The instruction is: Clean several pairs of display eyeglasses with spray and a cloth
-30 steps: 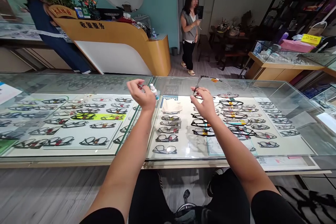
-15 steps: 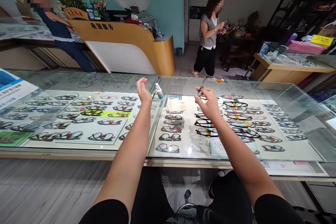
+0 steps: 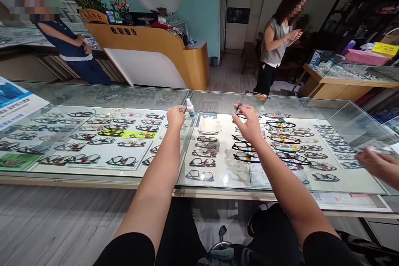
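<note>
Glasses, "收银服务" counter beyond

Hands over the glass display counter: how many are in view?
3: the wearer's left hand, beside a white bottle; the right hand, holding eyeglasses; and another person's hand, partly cut off at the picture's right edge. Others may be out of frame.

The sleeves at bottom are black. At centre, the held glasses look dark with an orange tag, the bottle white and blue-green, the cloth cream. Upper centre: teal wall, orange-tan counter. Lower left: grey, wood-grained floor.
</note>
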`<act>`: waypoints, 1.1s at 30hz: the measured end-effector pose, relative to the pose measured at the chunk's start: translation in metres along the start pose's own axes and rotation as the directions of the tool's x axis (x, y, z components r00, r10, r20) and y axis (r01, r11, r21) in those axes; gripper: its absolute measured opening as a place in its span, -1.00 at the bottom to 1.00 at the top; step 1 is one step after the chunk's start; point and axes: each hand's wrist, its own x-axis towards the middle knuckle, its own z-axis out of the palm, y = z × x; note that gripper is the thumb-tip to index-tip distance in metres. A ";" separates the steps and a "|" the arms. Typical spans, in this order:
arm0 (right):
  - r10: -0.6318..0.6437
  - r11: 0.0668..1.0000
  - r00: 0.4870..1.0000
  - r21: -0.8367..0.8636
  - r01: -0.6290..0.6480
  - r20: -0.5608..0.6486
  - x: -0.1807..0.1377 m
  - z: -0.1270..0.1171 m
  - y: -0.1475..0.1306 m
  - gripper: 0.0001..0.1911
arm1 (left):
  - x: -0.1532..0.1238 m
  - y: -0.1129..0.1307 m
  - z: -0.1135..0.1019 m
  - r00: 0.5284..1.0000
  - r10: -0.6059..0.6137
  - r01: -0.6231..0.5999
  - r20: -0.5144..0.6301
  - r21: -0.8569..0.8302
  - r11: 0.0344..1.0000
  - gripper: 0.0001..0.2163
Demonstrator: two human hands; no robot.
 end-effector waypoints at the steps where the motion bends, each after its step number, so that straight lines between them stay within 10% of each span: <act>1: -0.005 1.000 1.000 -0.003 0.005 0.002 0.000 0.000 0.000 -0.61 | 0.000 0.000 -0.001 1.000 -0.008 0.008 -0.005 0.002 1.000 -0.73; 25: -0.035 0.999 0.999 -0.017 0.036 0.014 0.000 0.002 0.001 -0.60 | -0.008 0.009 -0.018 0.950 -0.213 0.206 -0.228 -0.052 0.977 -0.43; 29: -0.028 1.000 1.000 -0.013 0.028 0.013 0.000 0.001 0.002 -0.60 | -0.012 0.031 -0.024 0.919 -0.048 0.005 -0.392 -0.110 0.994 -0.51; 33: -0.020 1.000 1.000 -0.011 0.020 0.015 0.001 -0.002 0.001 -0.61 | -0.014 0.050 -0.016 0.957 0.108 -0.184 -0.270 -0.275 0.944 -0.62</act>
